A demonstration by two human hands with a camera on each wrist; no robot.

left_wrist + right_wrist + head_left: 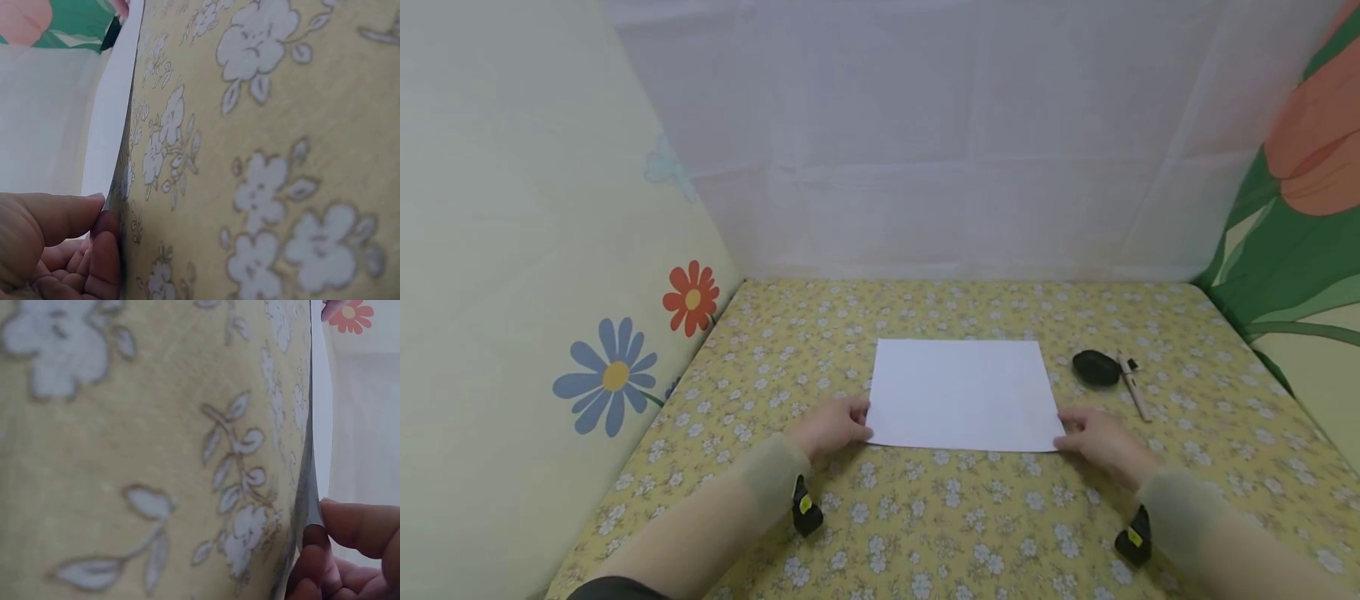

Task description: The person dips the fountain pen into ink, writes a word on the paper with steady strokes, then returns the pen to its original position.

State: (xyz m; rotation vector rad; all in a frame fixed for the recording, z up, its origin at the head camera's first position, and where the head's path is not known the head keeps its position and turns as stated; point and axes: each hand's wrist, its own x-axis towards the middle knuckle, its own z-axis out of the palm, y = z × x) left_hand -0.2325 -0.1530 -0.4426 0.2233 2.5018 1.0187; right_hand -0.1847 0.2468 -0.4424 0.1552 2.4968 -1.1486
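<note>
A blank white sheet of paper [962, 396] lies crosswise on the flowered tablecloth, its near edge toward me. My left hand [831, 427] pinches the near left corner between thumb and fingers; in the left wrist view the thumb [69, 215] lies over the paper with a finger beneath. At the near right corner my right hand [1105, 437] pinches the paper the same way. The right wrist view shows that corner slightly lifted off the cloth, between the thumb [359, 528] and a fingertip below.
Right of the paper sit a dark oval object [1096, 367] and a slim pinkish pen-like item [1135, 387] with a small black part. The yellow flowered tablecloth [925, 533] runs back to a white hanging sheet [970, 150]. Flower-printed walls stand on both sides.
</note>
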